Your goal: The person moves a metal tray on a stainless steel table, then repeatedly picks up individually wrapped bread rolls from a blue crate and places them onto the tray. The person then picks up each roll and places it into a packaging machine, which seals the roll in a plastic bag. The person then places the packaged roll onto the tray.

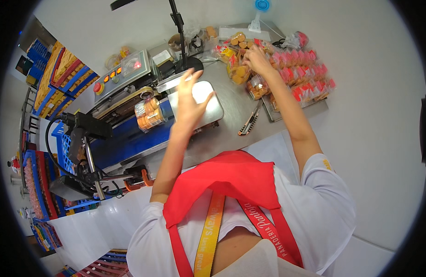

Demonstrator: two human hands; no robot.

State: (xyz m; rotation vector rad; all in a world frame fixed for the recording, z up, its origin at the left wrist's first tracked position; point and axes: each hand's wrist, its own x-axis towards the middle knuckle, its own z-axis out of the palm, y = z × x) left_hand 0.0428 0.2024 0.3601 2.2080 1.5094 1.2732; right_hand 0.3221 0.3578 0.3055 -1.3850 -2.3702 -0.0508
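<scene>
My left hand (190,105) is open, fingers spread, over the steel plate (214,109) at the end of the blue belt (130,138); it holds nothing. Just left of it, a clear pack of round cookies (149,114) lies on the belt. At the far side of the table, my right hand (257,61) reaches among bagged cookies. Its fingers are bent and pinch at a clear bag of cookies (241,73); the fingertips are partly hidden.
Rows of red-labelled cookie packs (298,74) stand on a tray at the right. A box cutter (250,122) lies on the steel table (231,99). The sealing machine (125,74) has a red button. A black stand (178,27) rises behind. Clamped arms (90,157) jut in at the left.
</scene>
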